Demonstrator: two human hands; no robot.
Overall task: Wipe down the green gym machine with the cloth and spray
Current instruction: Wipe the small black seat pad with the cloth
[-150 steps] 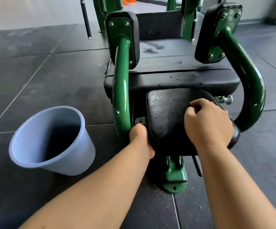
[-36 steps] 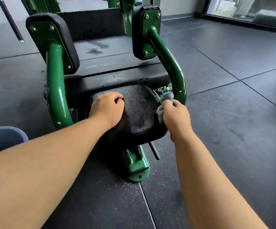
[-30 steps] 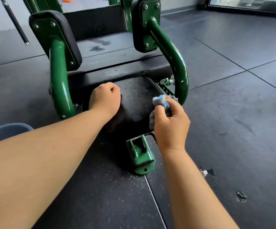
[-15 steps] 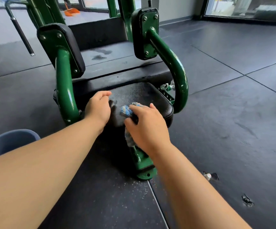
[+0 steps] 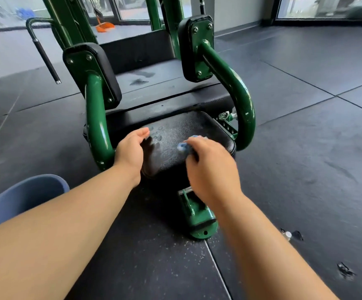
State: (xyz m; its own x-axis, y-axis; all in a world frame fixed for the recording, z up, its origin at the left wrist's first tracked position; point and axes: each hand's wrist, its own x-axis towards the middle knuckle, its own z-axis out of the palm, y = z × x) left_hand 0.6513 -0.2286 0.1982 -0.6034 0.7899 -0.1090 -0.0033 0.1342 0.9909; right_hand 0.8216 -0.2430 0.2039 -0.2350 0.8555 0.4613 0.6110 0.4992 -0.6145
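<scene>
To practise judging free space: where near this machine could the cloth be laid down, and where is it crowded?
Free: the floor mat right of the curved green arm, and the mat between blue bucket and green foot. Crowded: the small black pad, left hand at its edge, right hand holding the cloth on it.

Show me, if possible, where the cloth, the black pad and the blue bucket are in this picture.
cloth [image 5: 182, 146], head view, on its visible blue fold.
black pad [image 5: 175, 131], head view, on its bare top surface.
blue bucket [image 5: 24, 198], head view, on its wall under the rim.
</scene>
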